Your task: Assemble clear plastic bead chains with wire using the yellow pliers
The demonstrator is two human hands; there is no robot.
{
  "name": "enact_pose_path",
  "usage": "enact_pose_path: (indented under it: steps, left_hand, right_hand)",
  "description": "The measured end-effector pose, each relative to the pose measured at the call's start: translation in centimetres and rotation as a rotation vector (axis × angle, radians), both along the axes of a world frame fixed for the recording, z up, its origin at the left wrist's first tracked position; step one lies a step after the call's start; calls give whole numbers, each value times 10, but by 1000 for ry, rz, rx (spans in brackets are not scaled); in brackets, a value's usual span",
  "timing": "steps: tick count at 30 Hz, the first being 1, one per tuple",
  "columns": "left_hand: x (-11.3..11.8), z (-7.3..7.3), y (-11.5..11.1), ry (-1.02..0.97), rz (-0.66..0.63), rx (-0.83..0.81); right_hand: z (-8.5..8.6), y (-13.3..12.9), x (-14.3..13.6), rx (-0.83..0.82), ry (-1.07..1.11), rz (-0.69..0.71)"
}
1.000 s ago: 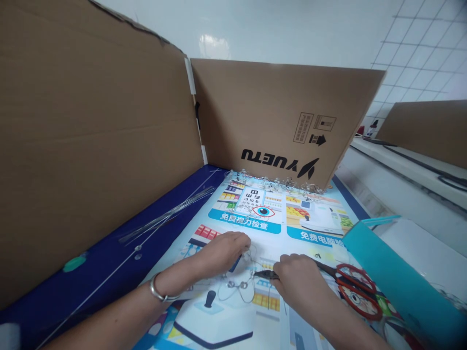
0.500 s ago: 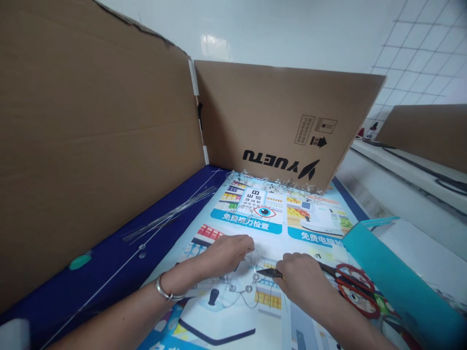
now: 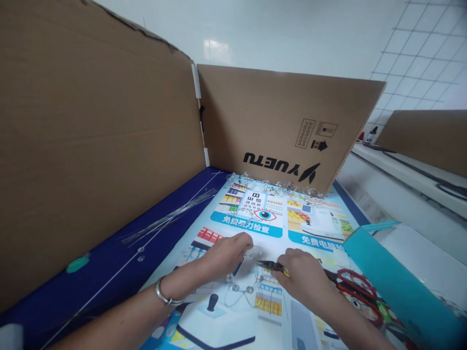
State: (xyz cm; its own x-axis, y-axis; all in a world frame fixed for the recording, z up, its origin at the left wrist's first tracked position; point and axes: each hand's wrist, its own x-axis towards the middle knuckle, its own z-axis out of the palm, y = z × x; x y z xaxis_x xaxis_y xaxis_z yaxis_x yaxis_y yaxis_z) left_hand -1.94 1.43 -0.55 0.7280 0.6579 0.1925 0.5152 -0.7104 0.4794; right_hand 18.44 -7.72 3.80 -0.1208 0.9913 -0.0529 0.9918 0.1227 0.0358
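My left hand (image 3: 231, 252) is closed, its fingertips pinching a thin wire piece (image 3: 255, 250) that loops out to the right. Clear round beads (image 3: 249, 289) on wire hang or lie below it, over the printed sheet (image 3: 262, 243). My right hand (image 3: 302, 272) is wrapped round pliers (image 3: 270, 265) with dark pointed jaws and a bit of yellow on the handle. The jaw tips point left, toward the wire, a short gap from my left fingertips. Whether the jaws touch any wire is too small to tell.
Cardboard panels (image 3: 292, 112) stand behind and at the left. Clear beaded pieces (image 3: 280, 187) line the far panel's foot. Long thin wires (image 3: 171, 214) lie on the blue surface at left. Red-handled scissors (image 3: 357, 284) and a teal box (image 3: 401, 277) are at right.
The pliers have lifted and turned slightly, showing more of their handle. My right hand has shifted up a little. The wire loop by my left fingertips now shows more clearly.
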Motion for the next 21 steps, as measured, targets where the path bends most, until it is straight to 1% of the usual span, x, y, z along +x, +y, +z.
enact_pose_path:
  steps: [3,8,12,15,21]
  left_hand:
    - [1,-2,-1,-14,6,47]
    - [1,-5,-2,-53,-25,125]
    - [1,-11,0,-132,-76,124]
    - [0,-14,1,-155,-100,118]
    - [-1,-7,-1,-157,-84,79]
  right_hand:
    - [-8,3,-1,16,31,-4]
    - [-18,5,1,76,54,3]
    - [-22,6,2,101,70,33]
    - [-24,7,2,100,87,44]
    - [-30,8,2,80,144,39]
